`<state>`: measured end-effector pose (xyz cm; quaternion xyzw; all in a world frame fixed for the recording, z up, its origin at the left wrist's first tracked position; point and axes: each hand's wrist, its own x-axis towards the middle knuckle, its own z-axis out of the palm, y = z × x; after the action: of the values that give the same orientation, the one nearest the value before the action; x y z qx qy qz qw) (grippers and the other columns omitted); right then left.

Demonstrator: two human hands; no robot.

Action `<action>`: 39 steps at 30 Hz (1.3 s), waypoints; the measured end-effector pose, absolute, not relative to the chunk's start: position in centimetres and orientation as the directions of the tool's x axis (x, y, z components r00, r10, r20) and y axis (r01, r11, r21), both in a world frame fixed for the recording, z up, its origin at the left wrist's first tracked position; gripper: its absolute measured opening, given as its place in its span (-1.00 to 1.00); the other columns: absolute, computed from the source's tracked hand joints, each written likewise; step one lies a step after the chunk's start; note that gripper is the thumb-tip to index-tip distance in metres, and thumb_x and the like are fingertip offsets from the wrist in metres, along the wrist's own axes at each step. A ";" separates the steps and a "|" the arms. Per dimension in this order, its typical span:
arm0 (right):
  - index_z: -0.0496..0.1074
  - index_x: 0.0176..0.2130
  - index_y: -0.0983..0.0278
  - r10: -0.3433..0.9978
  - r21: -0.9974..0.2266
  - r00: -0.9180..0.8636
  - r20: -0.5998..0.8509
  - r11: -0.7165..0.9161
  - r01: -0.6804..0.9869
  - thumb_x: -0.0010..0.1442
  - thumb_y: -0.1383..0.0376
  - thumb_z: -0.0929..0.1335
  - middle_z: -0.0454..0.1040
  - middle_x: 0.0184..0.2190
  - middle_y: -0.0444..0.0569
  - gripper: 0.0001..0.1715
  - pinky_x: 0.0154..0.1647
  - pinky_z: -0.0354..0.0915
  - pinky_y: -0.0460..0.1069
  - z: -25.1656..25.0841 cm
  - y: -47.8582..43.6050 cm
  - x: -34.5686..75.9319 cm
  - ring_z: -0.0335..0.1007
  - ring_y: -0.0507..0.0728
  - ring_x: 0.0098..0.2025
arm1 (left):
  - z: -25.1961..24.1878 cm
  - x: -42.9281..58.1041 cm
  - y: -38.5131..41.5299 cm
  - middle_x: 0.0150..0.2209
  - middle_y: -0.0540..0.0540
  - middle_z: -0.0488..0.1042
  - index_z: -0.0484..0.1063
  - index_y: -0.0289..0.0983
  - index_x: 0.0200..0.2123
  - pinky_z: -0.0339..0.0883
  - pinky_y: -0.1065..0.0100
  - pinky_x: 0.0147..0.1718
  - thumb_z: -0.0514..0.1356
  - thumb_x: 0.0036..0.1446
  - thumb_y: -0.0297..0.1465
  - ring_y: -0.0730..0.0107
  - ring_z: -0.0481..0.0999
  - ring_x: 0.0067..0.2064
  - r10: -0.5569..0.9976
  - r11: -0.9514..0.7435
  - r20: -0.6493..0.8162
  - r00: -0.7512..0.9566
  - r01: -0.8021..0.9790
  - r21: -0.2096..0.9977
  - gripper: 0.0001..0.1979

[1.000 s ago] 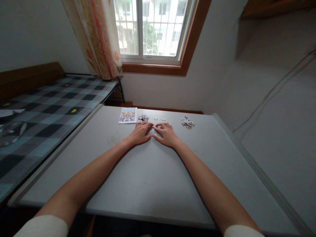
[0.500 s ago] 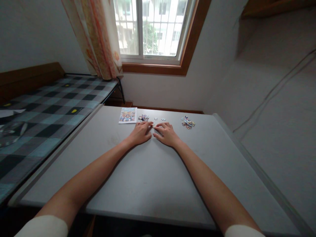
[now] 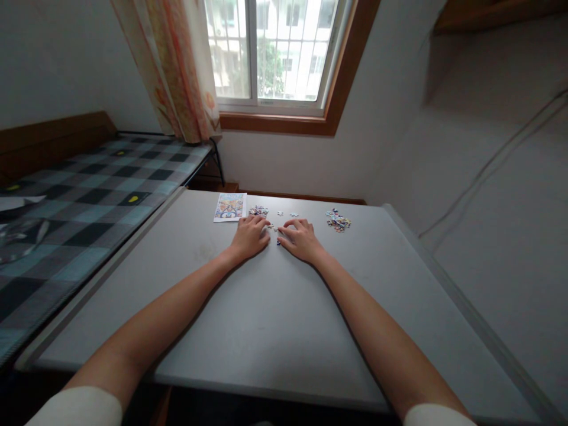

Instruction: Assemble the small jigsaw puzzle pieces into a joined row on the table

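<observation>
Small light puzzle pieces (image 3: 276,229) lie on the white table between my hands. My left hand (image 3: 249,238) rests palm down, fingers bent and apart, its index fingertip beside a light piece (image 3: 270,226). My right hand (image 3: 299,239) is opposite, with thumb and index finger apart. Its index fingertip is at the light pieces, and a dark blue puzzle piece (image 3: 278,242) shows at its thumb tip. Whether these fingertips press on the pieces is too small to tell. Just beyond my left fingers sits a pile of puzzle pieces (image 3: 258,210).
A printed picture sheet (image 3: 229,207) lies at the table's far left. Two loose pieces, one whitish (image 3: 280,213) and one pale blue (image 3: 293,215), lie past my hands. Another puzzle pile (image 3: 338,221) is to the right. A checkered bed (image 3: 146,171) flanks the table (image 3: 261,331).
My left hand has drawn slightly left, away from the pieces in the middle. More of the light pieces and the dark blue piece by my right thumb now show.
</observation>
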<state>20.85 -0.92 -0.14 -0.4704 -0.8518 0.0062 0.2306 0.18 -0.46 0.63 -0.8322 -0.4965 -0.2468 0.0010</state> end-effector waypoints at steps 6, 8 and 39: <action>0.55 -0.08 0.10 0.788 -0.244 -0.457 0.414 0.579 0.778 0.26 0.07 0.30 0.43 -0.02 0.02 -0.66 0.06 0.15 0.19 0.1 -1.1 20.8 0.13 0.29 0.08 | 0.6 0.2 -0.4 -0.10 -0.14 0.52 0.44 -0.22 -0.08 0.11 0.06 0.07 0.08 0.15 -0.39 0.11 0.38 0.06 0.820 -0.539 0.390 0.418 0.794 0.282 -0.72; 0.55 -0.07 0.11 0.796 -0.246 -0.435 0.421 0.562 0.790 0.26 0.09 0.30 0.43 -0.02 0.03 -0.67 0.05 0.15 0.20 0.0 -1.0 20.9 0.14 0.29 0.07 | 0.5 0.2 -0.4 -0.07 -0.13 0.52 0.42 -0.21 -0.03 0.11 0.10 0.09 0.09 0.12 -0.41 0.14 0.37 0.09 0.791 -0.594 0.375 0.483 0.753 0.284 -0.67; 0.60 -0.29 0.21 0.803 -0.300 -0.379 0.460 0.542 0.785 0.24 0.21 0.33 0.49 -0.10 0.03 -0.76 0.03 0.13 0.13 0.0 -0.8 20.9 0.20 0.22 0.02 | 0.8 0.1 -0.8 -0.19 -0.08 0.47 0.60 -0.16 -0.21 0.12 0.16 -0.03 0.13 0.17 -0.30 0.26 0.42 -0.12 0.697 -0.690 0.430 0.574 0.701 0.182 -0.76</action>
<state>20.90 -0.80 -0.01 -0.4783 -0.8302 0.0158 0.2860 0.09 -0.77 0.75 -0.8872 -0.3939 -0.2404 0.0040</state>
